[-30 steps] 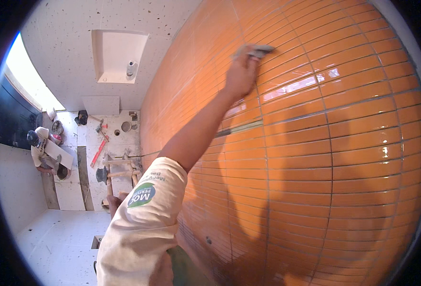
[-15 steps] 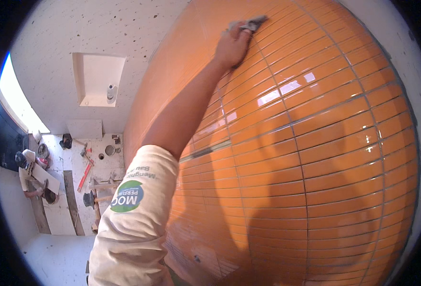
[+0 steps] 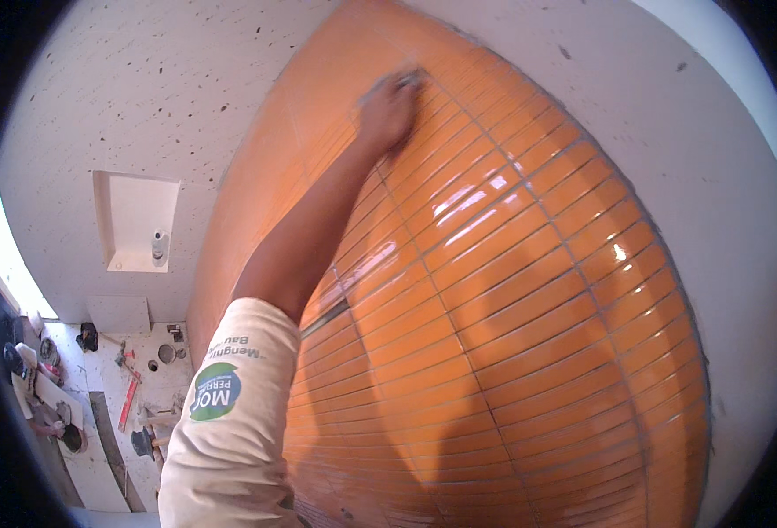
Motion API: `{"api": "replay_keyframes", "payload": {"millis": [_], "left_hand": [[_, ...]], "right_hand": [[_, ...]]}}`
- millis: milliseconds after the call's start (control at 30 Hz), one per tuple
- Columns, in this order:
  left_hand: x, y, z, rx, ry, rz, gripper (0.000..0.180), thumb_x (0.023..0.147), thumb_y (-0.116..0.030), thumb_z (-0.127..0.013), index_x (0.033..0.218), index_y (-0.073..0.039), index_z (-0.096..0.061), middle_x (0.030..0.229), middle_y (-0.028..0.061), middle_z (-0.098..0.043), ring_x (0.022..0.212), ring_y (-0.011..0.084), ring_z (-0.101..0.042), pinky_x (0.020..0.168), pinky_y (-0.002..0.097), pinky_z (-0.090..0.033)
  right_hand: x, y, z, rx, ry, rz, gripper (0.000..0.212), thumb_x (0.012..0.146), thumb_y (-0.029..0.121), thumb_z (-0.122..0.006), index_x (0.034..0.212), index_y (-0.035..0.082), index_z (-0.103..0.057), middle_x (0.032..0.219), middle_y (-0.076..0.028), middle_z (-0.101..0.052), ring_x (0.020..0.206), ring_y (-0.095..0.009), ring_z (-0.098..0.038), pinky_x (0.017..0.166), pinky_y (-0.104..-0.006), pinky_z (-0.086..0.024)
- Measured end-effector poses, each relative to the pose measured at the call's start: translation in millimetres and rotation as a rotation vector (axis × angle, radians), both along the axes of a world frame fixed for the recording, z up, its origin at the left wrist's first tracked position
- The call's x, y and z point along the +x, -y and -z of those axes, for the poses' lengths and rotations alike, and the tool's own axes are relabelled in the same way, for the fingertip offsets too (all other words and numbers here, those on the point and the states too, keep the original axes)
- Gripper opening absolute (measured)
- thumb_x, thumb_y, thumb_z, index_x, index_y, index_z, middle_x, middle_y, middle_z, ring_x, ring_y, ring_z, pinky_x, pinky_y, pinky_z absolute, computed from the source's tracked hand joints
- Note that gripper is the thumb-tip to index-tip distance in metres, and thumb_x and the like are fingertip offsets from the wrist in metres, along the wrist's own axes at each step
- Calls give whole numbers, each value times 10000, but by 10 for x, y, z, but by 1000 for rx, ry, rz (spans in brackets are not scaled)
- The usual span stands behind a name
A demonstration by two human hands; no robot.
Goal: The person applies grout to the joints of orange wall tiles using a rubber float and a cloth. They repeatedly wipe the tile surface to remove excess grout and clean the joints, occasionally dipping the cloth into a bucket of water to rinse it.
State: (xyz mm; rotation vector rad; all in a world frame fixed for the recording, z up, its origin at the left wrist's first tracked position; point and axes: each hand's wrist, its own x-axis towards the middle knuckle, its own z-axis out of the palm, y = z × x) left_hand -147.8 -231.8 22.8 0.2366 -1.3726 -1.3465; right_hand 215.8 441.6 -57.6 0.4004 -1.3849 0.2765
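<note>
My left arm, in a cream printed sleeve (image 3: 230, 414), reaches up along a wall of narrow orange tiles (image 3: 459, 290) with grey joints. High on that wall, my left hand (image 3: 390, 110) is closed around a crumpled grey cloth (image 3: 413, 77) and presses it to the tile surface. Motion smears the fingers and the cloth a little. Hazy film dulls the tiles left of the hand, while those to the right shine with reflections. A dark gap or strip (image 3: 327, 317) interrupts the tiles below the forearm. My right hand is out of the picture.
A pale speckled wall with a recessed niche (image 3: 138, 220) holding a bottle (image 3: 159, 248) is at left. Below, the floor carries a red level (image 3: 129, 400), a hammer (image 3: 124, 355), buckets (image 3: 167, 354) and planks (image 3: 107, 431). Another person (image 3: 32, 378) works at the far lower left.
The view has turned, so the niche and floor things sit lower and further left. My left hand, still gripping the cloth, appears further left and lower in the picture.
</note>
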Motion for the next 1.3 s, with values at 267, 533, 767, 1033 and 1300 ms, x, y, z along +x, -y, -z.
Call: {"api": "replay_keyframes", "payload": {"millis": [267,533,767,1033,1300], "left_hand": [[568,-941,-505,-473,-272,-110,408,927,-276,-452,1216,-3,-544,1302,245,-541,1122,425,-568,959,501,-447],[491,-347,-989,-260,-34,-91,381,882,-271,-489,1182,-52,-574,1117,253,-637,1053,426,-601,904,509,-477],[1070,-1528,-660,-629,-384,-82,450,805,-144,-531,1246,-54,-543,1255,201,-586,1143,395,-562,946,473,-463],[1089,-1421,-1037,-285,-29,-5,468,856,-227,-513,1273,-14,-517,1139,255,-624,1031,425,-607,886,483,-487],[2225,-3027,-419,-955,-533,240,528,746,-48,-577,1271,-26,-531,1311,184,-542,1264,366,-493,1094,514,-347]], "right_hand": [[254,-80,-12,-21,11,35,458,947,472,-518,1071,38,-595,784,-111,-604,639,-186,-550,548,-349,-486],[348,-247,-134,-5,20,-5,453,945,470,-521,1065,40,-600,782,-111,-603,640,-187,-549,551,-352,-487],[568,-222,-96,-50,41,9,460,947,473,-519,1078,37,-590,786,-108,-598,636,-184,-545,547,-346,-483],[572,-188,-115,-107,81,-37,488,955,482,-509,1123,26,-553,801,-99,-586,623,-176,-537,533,-324,-473],[647,-91,-219,-204,143,-80,527,965,494,-496,1180,13,-508,819,-88,-571,608,-165,-526,516,-297,-460]]}}
